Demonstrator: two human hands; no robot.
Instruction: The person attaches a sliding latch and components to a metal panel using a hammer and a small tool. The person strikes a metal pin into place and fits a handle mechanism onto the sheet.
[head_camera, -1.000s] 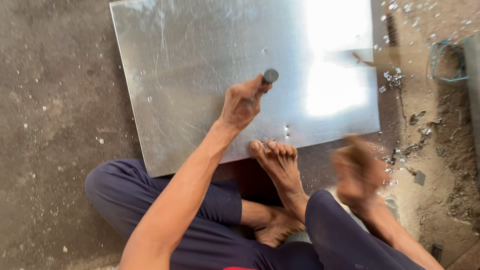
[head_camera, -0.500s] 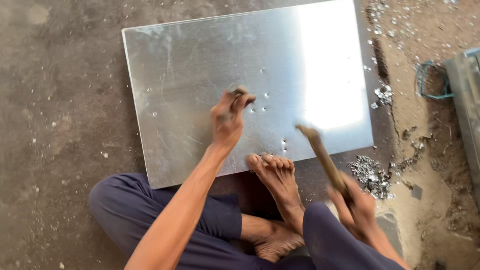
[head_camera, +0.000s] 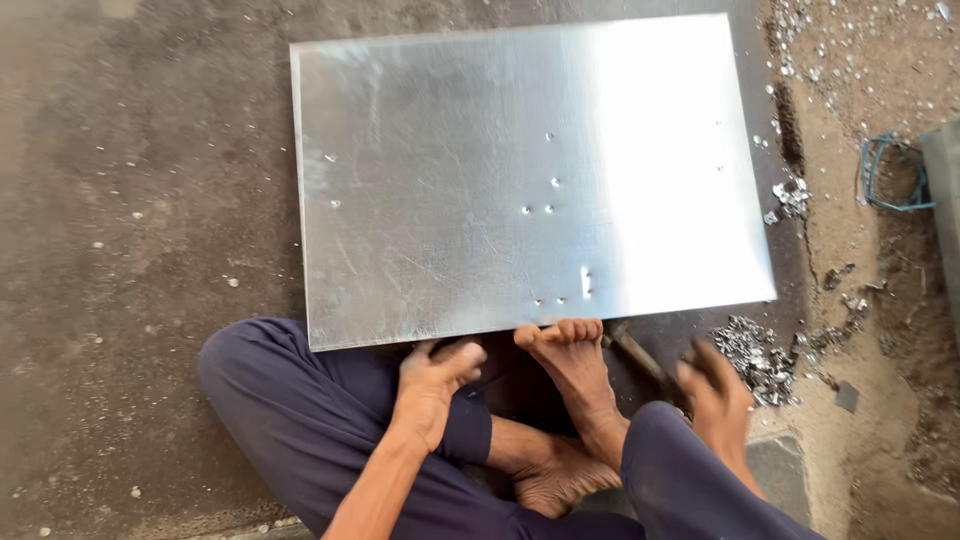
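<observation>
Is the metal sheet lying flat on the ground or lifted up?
Flat. The metal sheet lies spread on the concrete floor, its near edge level by the left hand and bare foot.

floor: dark concrete (head_camera: 150, 200) left of the fingers | scraps: heap of metal shavings (head_camera: 755, 350) just right of the fingers; more scattered (head_camera: 795, 195) above them | cord: blue-green loop (head_camera: 885, 175) far upper right | box: grey edge (head_camera: 945, 190) beside the loop

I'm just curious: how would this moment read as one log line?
left hand: at metal sheet near edge | right hand: holding hammer, low | foot: at sheet edge
</observation>
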